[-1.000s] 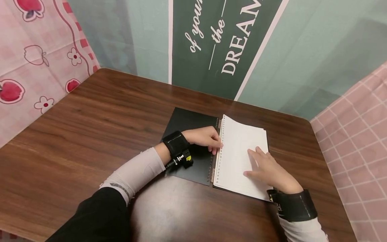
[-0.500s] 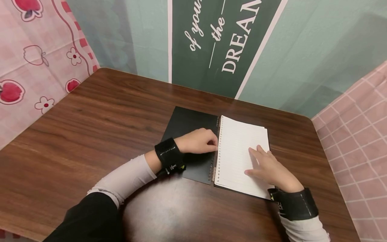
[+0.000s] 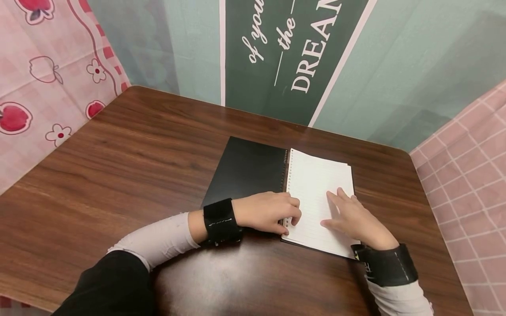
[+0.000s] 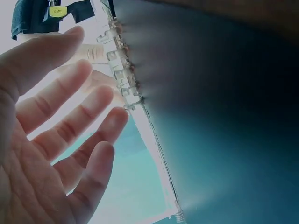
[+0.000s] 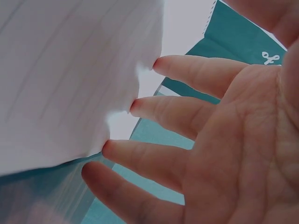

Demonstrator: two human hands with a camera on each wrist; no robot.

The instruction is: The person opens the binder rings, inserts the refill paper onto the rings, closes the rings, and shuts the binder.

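A loose-leaf binder lies spread on the table, its black cover [image 3: 253, 166] to the left and a stack of white lined pages [image 3: 312, 175] to the right. Clear binding rings [image 4: 122, 70] run down the spine in the left wrist view. My left hand [image 3: 270, 213] is over the lower end of the spine, fingers loosely bent beside the punched page edge; whether they touch it cannot be told. My right hand [image 3: 353, 221] rests spread on the pages, fingertips [image 5: 135, 106] pressing the paper in the right wrist view. Part of the lower cover is hidden under my left wrist.
The brown wooden table [image 3: 118, 175] reaches to a teal backdrop [image 3: 197, 52] with white lettering. A pink apple-print cloth [image 3: 43, 101] hangs at the left and a pink checked cloth [image 3: 466, 210] at the right.
My left hand has slid down along the spine, from the middle towards its near end, and its fingers have spread apart. My right hand has stayed on the pages.
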